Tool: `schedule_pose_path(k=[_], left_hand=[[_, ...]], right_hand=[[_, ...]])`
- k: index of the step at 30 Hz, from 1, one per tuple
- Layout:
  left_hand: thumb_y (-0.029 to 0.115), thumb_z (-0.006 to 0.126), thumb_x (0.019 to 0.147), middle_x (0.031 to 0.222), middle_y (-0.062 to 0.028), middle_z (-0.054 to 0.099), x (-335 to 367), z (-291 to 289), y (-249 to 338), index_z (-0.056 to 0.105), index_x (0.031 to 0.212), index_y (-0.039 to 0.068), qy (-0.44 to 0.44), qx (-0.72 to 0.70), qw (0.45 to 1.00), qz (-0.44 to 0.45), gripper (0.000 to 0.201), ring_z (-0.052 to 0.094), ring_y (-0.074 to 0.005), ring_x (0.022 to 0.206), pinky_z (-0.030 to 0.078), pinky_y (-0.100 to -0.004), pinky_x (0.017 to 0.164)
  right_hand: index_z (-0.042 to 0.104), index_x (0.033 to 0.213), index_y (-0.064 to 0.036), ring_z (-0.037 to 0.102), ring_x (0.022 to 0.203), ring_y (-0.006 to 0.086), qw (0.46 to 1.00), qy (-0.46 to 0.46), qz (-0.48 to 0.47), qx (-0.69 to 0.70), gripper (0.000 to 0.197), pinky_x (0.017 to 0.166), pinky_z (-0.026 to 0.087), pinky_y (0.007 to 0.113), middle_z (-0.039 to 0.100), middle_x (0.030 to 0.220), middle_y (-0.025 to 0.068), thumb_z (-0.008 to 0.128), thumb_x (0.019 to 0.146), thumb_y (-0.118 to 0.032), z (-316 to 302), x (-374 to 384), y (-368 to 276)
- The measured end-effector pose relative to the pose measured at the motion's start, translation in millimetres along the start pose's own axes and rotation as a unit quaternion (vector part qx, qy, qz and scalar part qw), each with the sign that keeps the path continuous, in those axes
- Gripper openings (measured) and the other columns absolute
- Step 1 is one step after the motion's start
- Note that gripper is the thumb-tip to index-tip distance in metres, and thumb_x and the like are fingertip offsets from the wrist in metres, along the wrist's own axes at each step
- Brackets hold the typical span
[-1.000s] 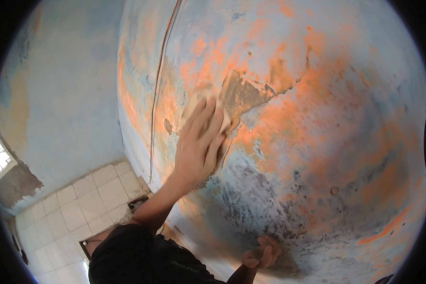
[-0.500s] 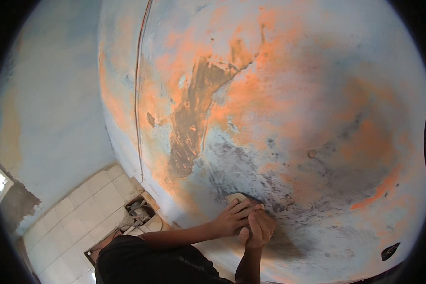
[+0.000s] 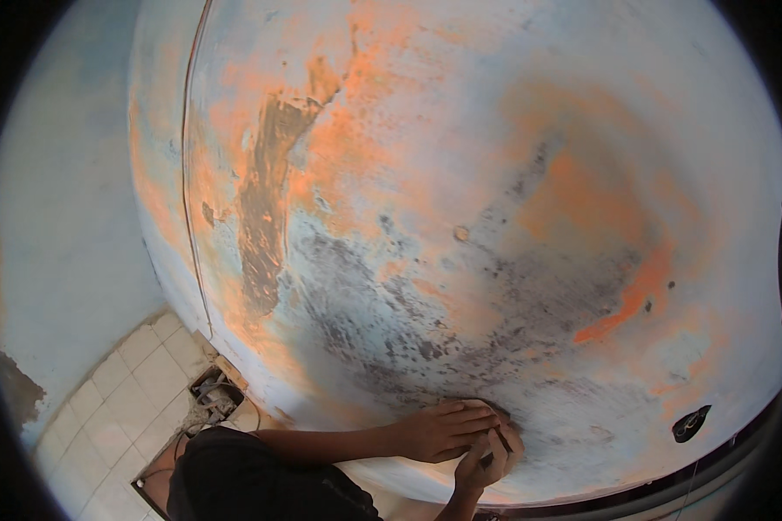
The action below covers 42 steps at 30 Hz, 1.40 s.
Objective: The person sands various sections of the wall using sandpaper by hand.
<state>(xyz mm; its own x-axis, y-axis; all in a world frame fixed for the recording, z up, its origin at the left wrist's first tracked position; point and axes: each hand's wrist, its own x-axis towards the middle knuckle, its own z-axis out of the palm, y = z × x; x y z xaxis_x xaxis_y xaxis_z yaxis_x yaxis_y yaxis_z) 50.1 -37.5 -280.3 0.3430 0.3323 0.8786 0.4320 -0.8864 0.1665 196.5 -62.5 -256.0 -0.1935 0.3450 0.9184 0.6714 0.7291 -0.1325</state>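
Note:
My left hand point(image 3: 447, 431) lies across a thin piece that looks like sandpaper, its fingers together and pressed to the wall. Only a sliver of the sheet shows by the fingertips; the rest is covered. Tight against it is my right hand point(image 3: 493, 453), fingers bent around the right end of the same piece, thumb tucked in. Both hands rest low on the painted wall point(image 3: 391, 174), whose pale blue and white coat is worn through to orange. Dark grey smudges point(image 3: 426, 349) spread just above my hands.
A bare plaster patch point(image 3: 263, 208) and a thin cable point(image 3: 185, 148) run down the wall's left part. Lower left are wall tiles point(image 3: 113, 382) and an open recessed box point(image 3: 217, 395) with wires. A black oval fitting point(image 3: 691, 424) sits lower right.
The view has swung right, so the wall's marks sit further left. My two hands have slid together to the right along the wall, and the pale sheet under them shows less.

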Motion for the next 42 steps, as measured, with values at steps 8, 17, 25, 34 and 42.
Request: schedule_pose_path(k=[8,17,25,34,42], left_hand=[[0.024,0.052,0.095,0.138,-0.0116,0.048,8,32,10,0.06,0.117,0.002,-0.087,-0.14,0.986,0.041,0.032,0.04,-0.0218,0.132,0.039,-0.0391,0.103],[0.024,0.055,0.089,0.131,-0.0162,0.052,-22,75,-19,0.062,0.109,0.005,0.054,-0.199,0.97,0.127,0.029,0.051,-0.0281,0.123,0.043,-0.0428,0.1],[0.034,0.048,0.094,0.117,-0.016,0.059,-28,74,-12,0.061,0.102,0.004,0.14,-0.121,0.977,0.108,0.034,0.057,-0.0291,0.114,0.041,-0.0472,0.103],[0.032,0.043,0.095,0.123,-0.0127,0.059,-28,51,-10,0.062,0.115,0.012,0.083,0.033,0.988,0.126,0.034,0.05,-0.0283,0.122,0.037,-0.0419,0.105],[0.027,0.049,0.092,0.131,-0.0136,0.055,-36,47,-15,0.061,0.119,0.012,0.066,0.034,0.995,0.072,0.033,0.044,-0.0303,0.128,0.037,-0.0391,0.105]], right_hand=[[0.05,0.116,-0.0031,0.052,0.107,0.0225,0.95,0.148,0.253,0.107,0.026,0.091,0.047,0.037,0.047,0.115,0.0105,0.056,0.091,0.001,-13,-36,19],[0.034,0.136,-0.0026,0.051,0.111,0.0221,0.883,0.104,0.379,0.256,0.06,0.092,0.044,0.033,0.045,0.124,0.0118,0.066,0.085,-0.003,-18,-30,-11],[0.043,0.125,0.0029,0.055,0.103,0.0167,0.78,0.119,0.479,0.384,0.041,0.09,0.045,0.03,0.054,0.117,0.0098,0.061,0.09,-0.008,13,-60,-16],[0.057,0.092,0.0062,0.054,0.083,0.0198,0.867,0.205,0.449,0.073,0.021,0.073,0.044,0.035,0.057,0.09,0.0119,0.048,0.096,-0.012,-14,-40,18],[0.061,0.097,0.0001,0.05,0.077,0.0236,0.878,0.282,0.197,-0.332,0.01,0.069,0.043,0.038,0.047,0.083,0.0091,0.06,0.09,-0.006,-83,-18,98]])
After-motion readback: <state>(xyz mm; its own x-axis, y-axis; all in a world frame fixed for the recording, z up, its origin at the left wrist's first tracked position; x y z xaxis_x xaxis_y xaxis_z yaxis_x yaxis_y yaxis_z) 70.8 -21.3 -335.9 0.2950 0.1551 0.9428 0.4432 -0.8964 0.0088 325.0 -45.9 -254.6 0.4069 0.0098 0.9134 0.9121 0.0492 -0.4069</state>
